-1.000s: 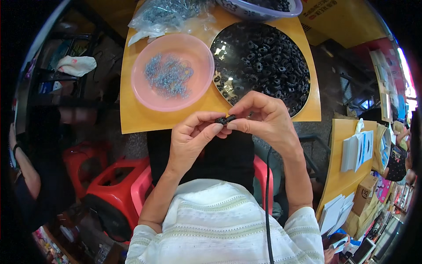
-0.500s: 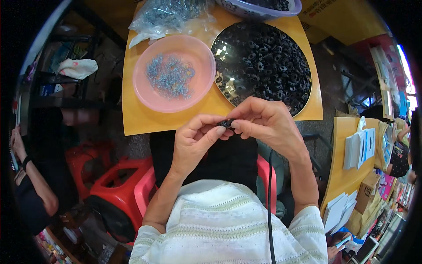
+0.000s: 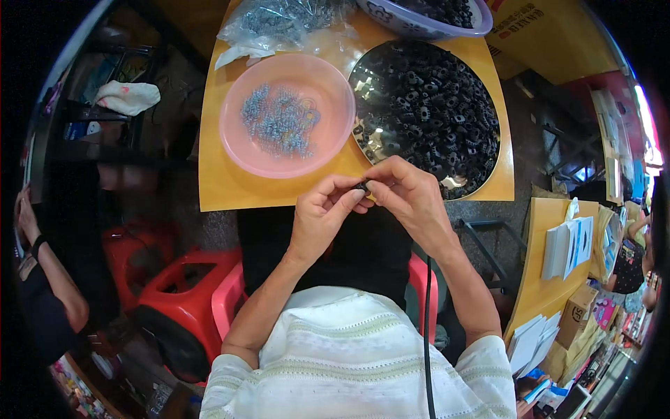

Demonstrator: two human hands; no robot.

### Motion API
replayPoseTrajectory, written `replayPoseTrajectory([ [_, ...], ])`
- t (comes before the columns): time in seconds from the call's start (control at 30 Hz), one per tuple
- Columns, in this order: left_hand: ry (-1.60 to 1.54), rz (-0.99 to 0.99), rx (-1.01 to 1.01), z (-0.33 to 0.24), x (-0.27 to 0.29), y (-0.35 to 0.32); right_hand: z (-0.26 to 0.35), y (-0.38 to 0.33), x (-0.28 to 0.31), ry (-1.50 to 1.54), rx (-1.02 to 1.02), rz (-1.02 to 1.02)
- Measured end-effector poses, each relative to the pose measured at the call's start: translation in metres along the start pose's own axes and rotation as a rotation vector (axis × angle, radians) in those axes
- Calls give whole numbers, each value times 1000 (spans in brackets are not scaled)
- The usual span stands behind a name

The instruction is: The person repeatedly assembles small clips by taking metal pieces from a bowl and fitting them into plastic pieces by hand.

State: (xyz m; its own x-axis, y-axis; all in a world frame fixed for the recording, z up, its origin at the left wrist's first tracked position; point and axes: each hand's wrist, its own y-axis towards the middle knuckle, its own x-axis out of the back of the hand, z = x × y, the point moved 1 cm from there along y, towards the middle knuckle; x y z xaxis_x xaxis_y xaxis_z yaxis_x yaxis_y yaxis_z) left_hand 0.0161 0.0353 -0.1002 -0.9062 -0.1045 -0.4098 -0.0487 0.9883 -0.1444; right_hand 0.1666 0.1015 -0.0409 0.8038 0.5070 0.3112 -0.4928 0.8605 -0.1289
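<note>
Both hands meet just in front of the table's near edge. My left hand (image 3: 322, 215) pinches a small black plastic piece (image 3: 362, 186) between thumb and fingers. From the other side my right hand (image 3: 412, 204) closes thumb and forefinger on the same piece. The fingers cover most of it, so its exact kind does not show. Beyond my right hand lies a round shiny tray (image 3: 370, 80) heaped with many similar black plastic pieces (image 3: 447, 112). A pink plastic bowl (image 3: 237, 143), beyond my left hand, holds a pile of small bluish-silver coil springs (image 3: 283, 122).
At the table's (image 3: 209, 188) far side are a clear plastic bag (image 3: 279, 24) and a purple-rimmed basin (image 3: 419, 28) of black pieces. Red stools (image 3: 188, 286) stand at left, near another person's arm (image 3: 59, 283). A black cord (image 3: 427, 335) hangs over my front.
My hands have drawn slightly closer together around the black piece, which now shows less between the fingers. The bowl and tray sit slightly farther right in view.
</note>
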Motion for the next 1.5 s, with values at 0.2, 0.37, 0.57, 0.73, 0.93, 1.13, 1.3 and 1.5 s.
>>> replayPoseTrajectory([
  [0.2, -19, 6, 31, -3, 6, 7, -3, 8, -2, 255, -140, 44],
  [0.37, -176, 53, 45, -14, 4, 4, 5, 9, 8, 373, -152, 96],
  [0.57, -188, 45, 41, -27, 4, -1, 17, 7, 10, 437, -198, 129],
  [0.73, -147, 18, 23, -19, 8, -2, 22, 7, 2, 156, -64, 101],
  [0.93, -40, -59, -3, 2, 2, -1, -5, 6, -12, 9, 36, -12],
  [1.13, -126, -19, 42, -7, -5, 5, 0, 3, -1, 302, -128, -29],
  [1.3, -219, 12, 60, -22, -5, 2, 14, -1, 7, 448, -153, 65],
  [1.5, -293, 21, 63, -28, -6, -1, 17, -1, 11, 470, -155, 117],
])
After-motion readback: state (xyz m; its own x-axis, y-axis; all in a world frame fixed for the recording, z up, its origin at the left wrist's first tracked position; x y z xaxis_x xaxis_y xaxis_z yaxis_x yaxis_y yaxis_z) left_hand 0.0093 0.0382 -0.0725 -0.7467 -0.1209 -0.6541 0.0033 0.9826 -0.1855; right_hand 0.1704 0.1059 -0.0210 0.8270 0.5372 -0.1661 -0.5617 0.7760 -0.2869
